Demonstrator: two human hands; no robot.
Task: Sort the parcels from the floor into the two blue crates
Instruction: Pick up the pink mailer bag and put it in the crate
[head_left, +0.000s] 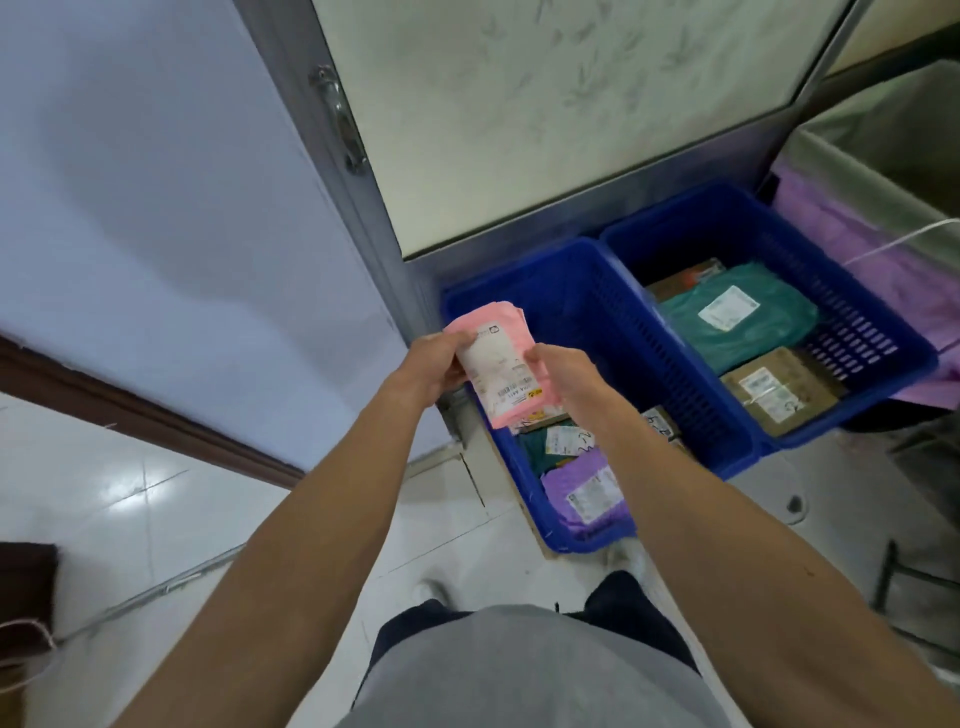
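Observation:
A pink parcel (501, 366) with a white label is held in both hands over the left edge of the left blue crate (582, 306). My left hand (434, 369) grips its left side and my right hand (569, 376) its right side. Inside that crate lie a purple parcel (584, 491), a dark green one (540, 447) and others partly hidden by my arms. The right blue crate (727, 218) holds a teal parcel (737, 322), a brown box (779, 389) and another brown parcel (685, 278) at the back.
The crates stand on a white tiled floor against a grey door (519, 104) with a metal handle (340, 122). A purple cloth (857, 244) and a grey bin (893, 156) are on the right. A metal frame (904, 577) stands low right. A dark object (26, 582) sits at the left edge.

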